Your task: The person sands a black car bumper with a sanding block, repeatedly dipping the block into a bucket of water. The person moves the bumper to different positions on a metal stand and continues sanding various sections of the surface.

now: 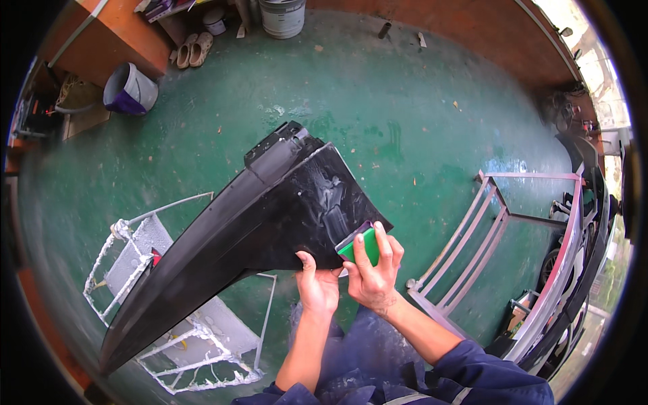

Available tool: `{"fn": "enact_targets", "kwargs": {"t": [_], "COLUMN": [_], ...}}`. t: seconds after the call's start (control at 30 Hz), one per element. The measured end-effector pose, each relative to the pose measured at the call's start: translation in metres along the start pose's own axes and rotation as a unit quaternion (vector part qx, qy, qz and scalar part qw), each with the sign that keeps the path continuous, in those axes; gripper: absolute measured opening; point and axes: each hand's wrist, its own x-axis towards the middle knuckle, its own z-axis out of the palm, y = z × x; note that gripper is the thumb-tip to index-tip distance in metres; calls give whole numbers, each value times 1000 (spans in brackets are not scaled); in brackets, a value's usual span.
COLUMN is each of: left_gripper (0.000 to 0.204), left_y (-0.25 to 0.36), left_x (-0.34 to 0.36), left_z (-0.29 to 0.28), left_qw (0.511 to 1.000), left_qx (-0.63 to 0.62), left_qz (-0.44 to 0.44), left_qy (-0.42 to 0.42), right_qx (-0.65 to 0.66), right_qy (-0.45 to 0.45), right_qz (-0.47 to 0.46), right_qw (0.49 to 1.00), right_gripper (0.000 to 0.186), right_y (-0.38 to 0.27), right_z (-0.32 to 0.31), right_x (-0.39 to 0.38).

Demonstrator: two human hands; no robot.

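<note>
A long black car body panel (236, 216), perhaps a fender, lies slantwise before me, its narrow end at the lower left and its broad end toward the middle. My left hand (319, 287) holds the panel's near edge, the thumb up and the fingers partly hidden beneath. In my right hand (375, 270) is a green sanding block (365, 248) with a dark underside, pressed to the broad end close to its near right corner. Whitish smears and scuffed patches mark the black surface just beyond the block.
Under the panel stands a white-crusted metal stand (202, 337). A metal rack (466, 250) with long bars is on the right, beside more car parts (574, 297). Buckets (130, 91) and a pair of clogs (194, 50) sit at the back left on the green floor (405, 135).
</note>
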Motion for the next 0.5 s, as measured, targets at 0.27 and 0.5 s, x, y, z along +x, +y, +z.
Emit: {"fn": "enact_targets", "kwargs": {"t": [0.27,0.5], "left_gripper": [75,74], "left_y": [9,5], "left_x": [-4,-6], "left_z": [16,6], "left_qw": [1000,1000], "left_qx": [0,-2], "left_qz": [16,-1], "left_qy": [17,24], "right_qx": [-12,-2], "right_qy": [25,20], "right_qz": [14,9], "right_qw": [1000,1000], "right_gripper": [55,57], "right_y": [1,-3], "right_z": [-2,0], "right_x": [44,89]}}
